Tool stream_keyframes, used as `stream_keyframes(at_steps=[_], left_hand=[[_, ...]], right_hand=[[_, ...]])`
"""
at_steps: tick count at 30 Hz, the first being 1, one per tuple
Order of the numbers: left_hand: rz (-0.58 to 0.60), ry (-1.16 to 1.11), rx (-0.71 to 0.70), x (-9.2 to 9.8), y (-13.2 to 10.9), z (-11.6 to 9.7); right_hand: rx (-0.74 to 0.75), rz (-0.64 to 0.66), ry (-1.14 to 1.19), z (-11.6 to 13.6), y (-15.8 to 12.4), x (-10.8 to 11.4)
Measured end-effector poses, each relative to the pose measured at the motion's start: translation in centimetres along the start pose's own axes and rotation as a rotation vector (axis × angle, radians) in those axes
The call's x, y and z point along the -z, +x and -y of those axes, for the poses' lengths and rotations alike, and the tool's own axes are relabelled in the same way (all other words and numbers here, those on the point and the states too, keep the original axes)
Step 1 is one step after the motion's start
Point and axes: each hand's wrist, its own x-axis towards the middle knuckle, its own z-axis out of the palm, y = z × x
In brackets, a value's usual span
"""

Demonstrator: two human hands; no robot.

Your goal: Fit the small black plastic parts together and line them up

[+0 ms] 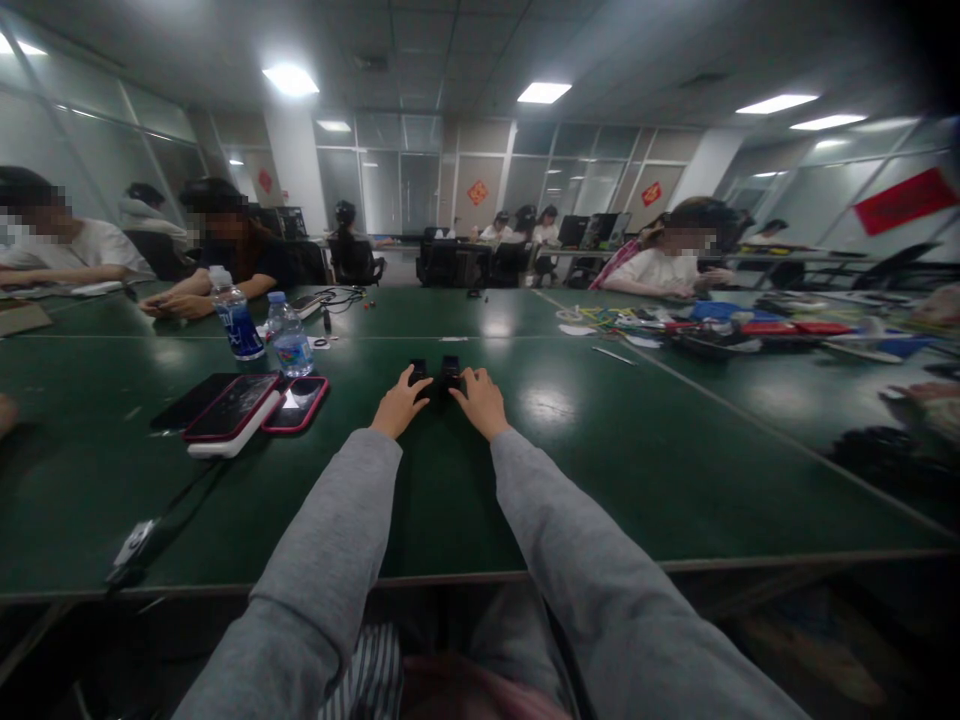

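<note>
Both my arms reach forward over the green table point(442, 500). My left hand point(401, 403) is closed around the side of a small black boxy object point(418, 371), its thumb and fingers against it. A second small black object point(451, 371), much the same size, is gripped by my right hand point(482, 402) from its right side. The two objects stand side by side on the table with a narrow gap between them. Their kind is too dark and small to make out. Grey sleeves cover both arms.
Left of my hands are two bottles point(291, 345), a pink-edged phone point(296, 404) and another phone point(231, 406) stacked on a white item. A pen point(615, 356) lies to the right. Beyond it are cables and tools point(697, 328). Several people sit around.
</note>
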Motion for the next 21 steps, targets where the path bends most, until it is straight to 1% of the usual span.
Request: stream_keyframes(at_steps=[3, 5, 8, 10, 12, 15, 18, 21], left_hand=[[0.011, 0.008, 0.031, 0.1, 0.0, -0.2], [0.01, 0.015, 0.047, 0.2, 0.0, -0.3], [0.009, 0.024, 0.065, 0.4, 0.0, -0.8], [0.008, 0.033, 0.084, 0.5, 0.0, -1.2], [0.004, 0.041, 0.109, 0.5, 0.1, -1.8], [-0.005, 0.048, 0.143, 0.5, 0.2, -2.7], [-0.018, 0.052, 0.17, 0.3, 0.3, -3.6], [-0.014, 0.065, 0.21, 0.3, 0.5, -4.3]], right_hand=[[-0.023, -0.021, 0.006, 0.1, 0.0, 0.2], [0.039, -0.04, 0.021, 0.5, -0.1, 0.1], [0.173, 0.029, 0.03, 1.3, -0.3, -0.2], [0.196, 0.085, 0.04, 1.6, -0.3, -0.4], [0.167, 0.09, 0.063, 1.5, -0.3, -0.5], [0.086, 0.052, 0.095, 0.8, -0.1, -0.4], [0.0, 0.035, 0.091, 0.2, -0.1, -0.2], [-0.054, 0.022, 0.072, -0.1, -0.1, -0.2]])
